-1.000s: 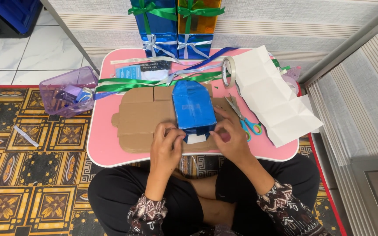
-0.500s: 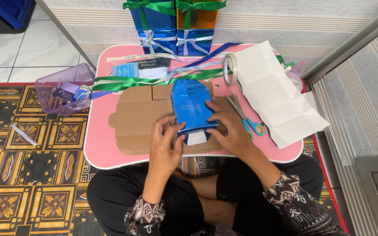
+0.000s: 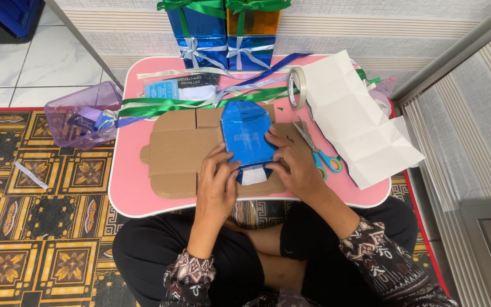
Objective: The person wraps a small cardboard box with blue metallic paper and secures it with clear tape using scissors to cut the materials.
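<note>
Leftmost, a purple tub (image 3: 80,113) sits on the floor beside my pink desk (image 3: 132,187). My left hand (image 3: 218,177) and right hand (image 3: 292,165) each pinch the blue-wrapped box (image 3: 245,132), lying on flattened cardboard (image 3: 177,153) at mid-desk. I judge it light, its foil slippery and crease-prone; the edges offer the best hold. Scissors (image 3: 316,156) and white paper (image 3: 359,119) lie rightward.

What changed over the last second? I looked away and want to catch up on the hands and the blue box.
Little changed. The right hand slid slightly up the side of the blue box; the left hand kept pressing at its lower left edge. Both kept hold of the box, which stayed on the flat cardboard. Scissors, tape roll and ribbons did not move.
</note>
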